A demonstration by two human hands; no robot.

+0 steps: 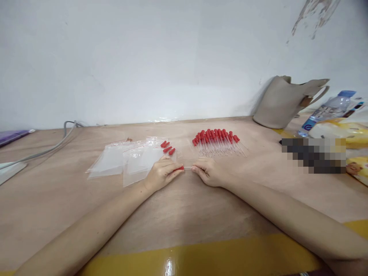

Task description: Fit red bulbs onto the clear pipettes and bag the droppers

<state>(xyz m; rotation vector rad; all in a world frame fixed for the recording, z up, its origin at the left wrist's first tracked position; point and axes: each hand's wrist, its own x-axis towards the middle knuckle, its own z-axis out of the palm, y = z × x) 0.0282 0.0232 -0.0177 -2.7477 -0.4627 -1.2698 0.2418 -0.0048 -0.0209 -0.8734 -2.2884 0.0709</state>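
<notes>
Between my hands is a dropper, its red rubber bulb point(181, 168) joined to or meeting a thin clear tube point(188, 168). The fingers of my left hand point(163, 172) pinch the bulb. My right hand point(209, 171) grips the tube from the other side, hiding its far end. Just beyond my left hand lie several loose red bulbs point(168, 150), with a few clear tubes point(179, 154) beside them. Past my right hand, many red-topped droppers point(214, 141) lie side by side in a fanned row, bulbs toward the wall.
Flat clear zip bags point(138, 157) overlap on the table left of centre. A grey cable point(61, 143) runs along the left. At the right stand a beige bag point(281, 101) and a tilted water bottle point(327, 113), near yellow packages point(342, 132). Yellow tape point(201, 255) crosses the table's near edge.
</notes>
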